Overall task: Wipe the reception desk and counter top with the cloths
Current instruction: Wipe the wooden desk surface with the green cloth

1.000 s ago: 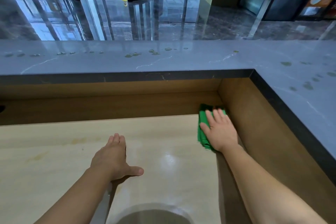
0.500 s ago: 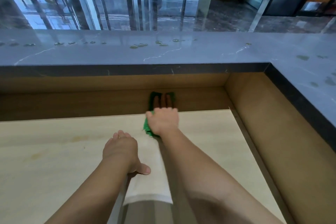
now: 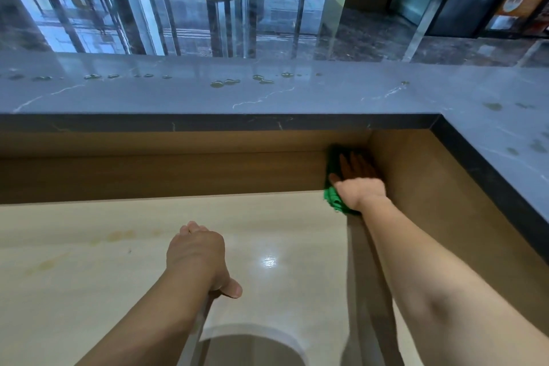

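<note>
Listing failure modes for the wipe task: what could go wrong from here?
1. The right hand presses the green cloth into the shadowed corner under the counter top; knuckles could hit the overhang.
2. Yellowish stains on the desk may get skipped.
3. Droplets on the counter top could be dragged over the edge onto the desk.

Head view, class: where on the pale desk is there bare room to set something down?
Bare: the pale desk left of the left hand, and the strip between that hand and the wooden back wall. Crowded: the far right corner, where the right hand presses the green cloth.
</note>
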Demonstrator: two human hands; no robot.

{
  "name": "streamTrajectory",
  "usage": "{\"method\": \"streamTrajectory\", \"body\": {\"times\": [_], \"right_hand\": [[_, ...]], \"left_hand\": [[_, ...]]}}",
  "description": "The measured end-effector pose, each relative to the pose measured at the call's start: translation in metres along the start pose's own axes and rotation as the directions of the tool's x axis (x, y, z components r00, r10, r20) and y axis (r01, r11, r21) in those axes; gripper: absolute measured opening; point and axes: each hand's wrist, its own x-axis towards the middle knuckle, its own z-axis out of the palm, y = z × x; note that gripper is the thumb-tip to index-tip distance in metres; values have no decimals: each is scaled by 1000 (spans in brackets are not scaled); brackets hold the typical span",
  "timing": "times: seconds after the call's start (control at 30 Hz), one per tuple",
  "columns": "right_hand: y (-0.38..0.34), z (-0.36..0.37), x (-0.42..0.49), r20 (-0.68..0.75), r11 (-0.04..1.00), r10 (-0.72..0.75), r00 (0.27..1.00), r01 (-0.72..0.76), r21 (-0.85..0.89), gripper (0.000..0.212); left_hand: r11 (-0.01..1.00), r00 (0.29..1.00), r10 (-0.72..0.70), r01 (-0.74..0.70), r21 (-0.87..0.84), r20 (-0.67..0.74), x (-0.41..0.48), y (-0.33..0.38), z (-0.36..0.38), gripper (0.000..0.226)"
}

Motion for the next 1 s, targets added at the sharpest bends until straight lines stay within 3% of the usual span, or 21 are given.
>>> {"method": "streamTrajectory", "body": {"times": [0.13,0.27,0.4,0.5,0.67,0.73,0.87,1.0], "right_hand": [[9,-3,-6,61,997,72,996,-73,25,67],[-44,-3,-21,56,983,124,991,-130,126,66],[-127,0,-34,1,975,-112,994,110,191,64],[-186,2,-54,1,933,-320,948,314,174,61],[-189,1,-59,-28,856,-501,865,500,130,58],[-159,1,-47,-29,881,-451,892,450,148,59],[-80,-1,-27,1,973,-213,977,212,95,62],[-11,3,-34,22,999,-31,999,31,19,64]], "left_hand": [[1000,1000,5,-5,-17,-15,-1,-2,2,93],[1000,1000,9,-10,-28,-28,0,-4,4,101],[1000,999,13,-13,-23,-36,0,-5,6,108],[1000,1000,5,-5,2,-17,3,-4,5,110],[998,1000,4,-5,59,8,6,-4,7,106],[998,1000,15,-16,64,8,6,-3,6,99],[999,1000,21,-21,44,2,5,-3,7,98],[1000,999,29,-29,-4,-31,-1,-6,11,101]]}}
